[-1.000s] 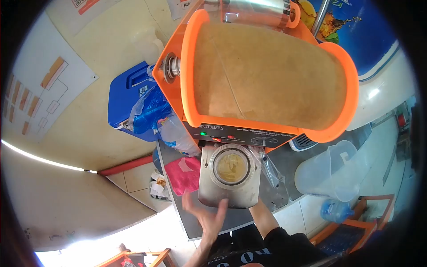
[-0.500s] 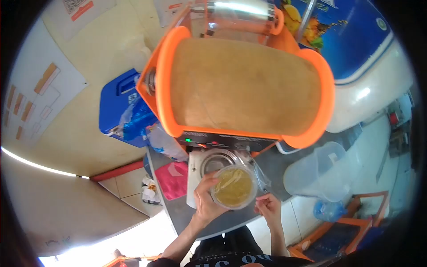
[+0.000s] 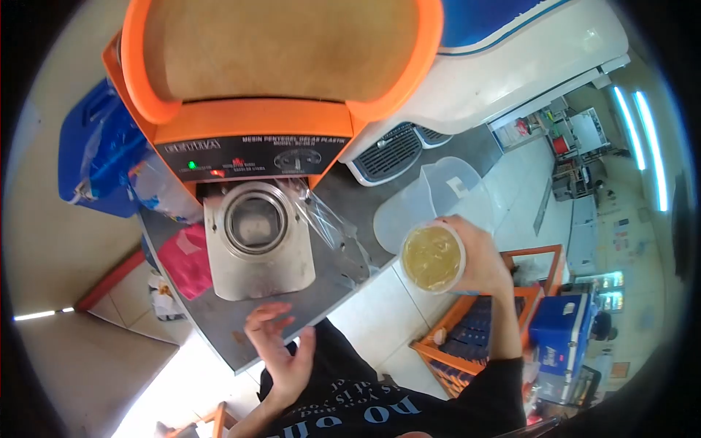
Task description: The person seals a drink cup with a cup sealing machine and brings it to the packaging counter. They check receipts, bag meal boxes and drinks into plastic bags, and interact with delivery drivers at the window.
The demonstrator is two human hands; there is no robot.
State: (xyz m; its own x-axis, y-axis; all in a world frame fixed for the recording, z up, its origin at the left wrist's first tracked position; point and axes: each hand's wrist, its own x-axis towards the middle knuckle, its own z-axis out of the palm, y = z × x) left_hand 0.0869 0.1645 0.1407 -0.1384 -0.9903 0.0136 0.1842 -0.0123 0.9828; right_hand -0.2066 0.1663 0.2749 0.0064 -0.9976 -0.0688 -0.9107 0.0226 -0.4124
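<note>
My right hand is wrapped round a clear plastic cup of yellowish drink. It holds the cup out to the right, beyond the counter's edge. Pale streaks show on the drink's surface; whether film covers the top I cannot tell. My left hand holds nothing, its fingers apart, near the front edge of the counter. Just past it, the cup sealing machine has its metal tray pulled out, and the round cup holder in it contains no cup. Clear plastic film trails beside the tray.
A translucent pitcher stands on the grey counter, near a drip tray under a white dispenser. A pink cloth and blue box are on the left. An orange-framed crate and blue cooler stand at right.
The cup has passed from my left hand to my right and moved rightward, away from the machine. My left hand has opened. The view has turned to the right.
</note>
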